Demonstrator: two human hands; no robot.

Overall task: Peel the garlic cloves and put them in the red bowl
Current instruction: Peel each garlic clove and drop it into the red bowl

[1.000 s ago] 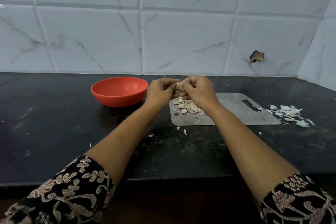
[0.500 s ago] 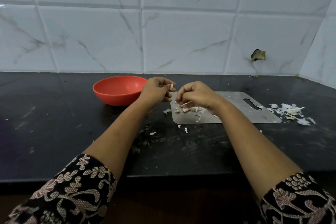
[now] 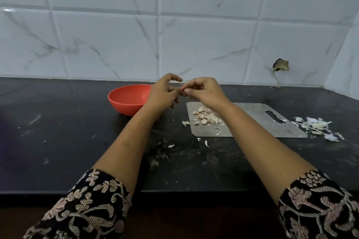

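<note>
Above the counter (image 3: 77,141), right hand (image 3: 206,93) grip tight on a garlic clove (image 3: 185,90); left hand (image 3: 163,95) grip unclear.

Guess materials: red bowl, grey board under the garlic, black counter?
Round red bowl: likely plastic, uniform colour, soft sheen. Thin grey rectangular board with handle slot: looks like brushed steel, dull metallic; possibly plastic. Black countertop: polished stone, probably granite, faintly reflective.

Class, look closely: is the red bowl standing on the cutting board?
No, the red bowl stands on the black counter, left of the cutting board.
</note>
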